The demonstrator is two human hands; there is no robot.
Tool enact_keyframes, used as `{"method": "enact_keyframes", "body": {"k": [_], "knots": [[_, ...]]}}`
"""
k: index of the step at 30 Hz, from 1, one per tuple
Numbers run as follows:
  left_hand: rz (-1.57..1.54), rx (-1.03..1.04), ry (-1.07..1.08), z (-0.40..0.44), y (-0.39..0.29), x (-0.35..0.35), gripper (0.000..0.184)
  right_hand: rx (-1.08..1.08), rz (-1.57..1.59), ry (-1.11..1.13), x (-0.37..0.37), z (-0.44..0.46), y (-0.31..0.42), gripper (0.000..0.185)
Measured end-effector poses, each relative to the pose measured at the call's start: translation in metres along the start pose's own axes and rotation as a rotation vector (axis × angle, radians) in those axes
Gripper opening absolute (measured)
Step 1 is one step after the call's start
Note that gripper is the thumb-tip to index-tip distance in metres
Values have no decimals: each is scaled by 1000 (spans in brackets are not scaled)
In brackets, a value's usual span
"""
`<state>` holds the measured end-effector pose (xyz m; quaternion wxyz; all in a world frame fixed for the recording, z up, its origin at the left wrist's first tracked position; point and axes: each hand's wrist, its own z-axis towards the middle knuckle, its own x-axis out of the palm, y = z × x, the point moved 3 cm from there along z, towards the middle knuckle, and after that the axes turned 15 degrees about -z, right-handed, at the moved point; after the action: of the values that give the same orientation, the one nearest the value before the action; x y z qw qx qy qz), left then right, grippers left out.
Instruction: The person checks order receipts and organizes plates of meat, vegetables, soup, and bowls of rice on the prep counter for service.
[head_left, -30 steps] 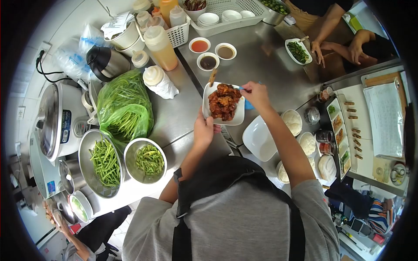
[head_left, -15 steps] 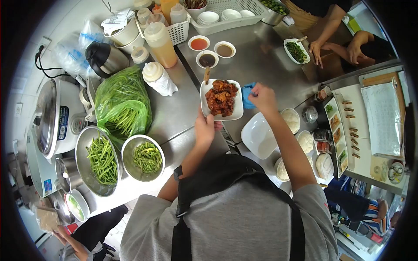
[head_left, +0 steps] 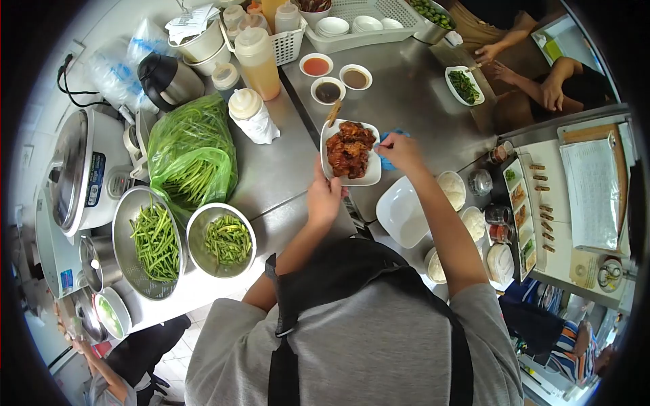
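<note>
Cradling the white dish (head_left: 359,181) over the steel counter (head_left: 413,95), your left hand (head_left: 325,199) is part-curled, thumb at the near rim and fingers underneath, likely to hold it steady with the meat (head_left: 349,150) untouched. Your right hand (head_left: 402,151) is nearly closed, pinching the bunched blue cloth (head_left: 386,164) beside the right rim, a grip that seems suited to fine control. The meat looks dark reddish-brown, glossy and knobbly, heaped mid-dish, and a wooden clip (head_left: 334,112) stands at the far left corner.
</note>
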<state>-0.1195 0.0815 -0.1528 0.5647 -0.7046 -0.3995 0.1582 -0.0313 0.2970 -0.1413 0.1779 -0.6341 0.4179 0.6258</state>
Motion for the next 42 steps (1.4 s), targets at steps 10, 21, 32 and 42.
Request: {"method": "enact_keyframes", "body": {"k": [10,21,32,42], "knots": [[-95,13,-36,-3,1,4,60,106,284,429,0,-29,-8,28],[-81,75,-23,9,-13,10,59,65,218,39,-14,-14,-8,27],[-309,190,20,22,-42,7,42,-183,-28,40,6,-21,-56,54],[-201,-94,404,138,-41,99,31,-249,102,92,66,-66,61,37]]}}
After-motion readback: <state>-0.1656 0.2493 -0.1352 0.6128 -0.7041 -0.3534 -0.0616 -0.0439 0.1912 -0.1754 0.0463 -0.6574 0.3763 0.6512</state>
